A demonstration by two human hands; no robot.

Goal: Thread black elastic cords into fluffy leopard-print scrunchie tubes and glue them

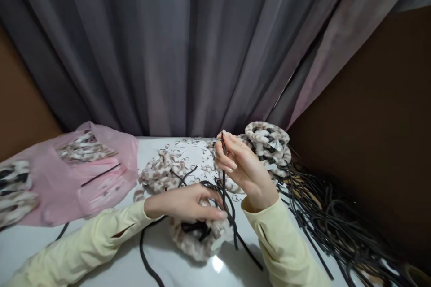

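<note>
My right hand (244,168) is raised and pinches the upper end of a black cord (224,186), which hangs down from between thumb and fingers. Lower and to the left, my left hand (191,202) curls over a fluffy white piece with brown spots (198,244). Black cord shows in the middle of this fluffy piece, and a pale tag-like patch is on its right side. Loose cord ends lie around it on the white table (111,251). The tips of my left fingers are partly hidden behind the cord and thumb.
A pink plastic bag (63,193) with spotted fluffy pieces lies at left. Another fluffy bundle (163,170) sits behind my left hand, near scattered small metal rings. Fluffy rings (267,136) are stacked at back right. A heap of black cords (336,224) covers the right side.
</note>
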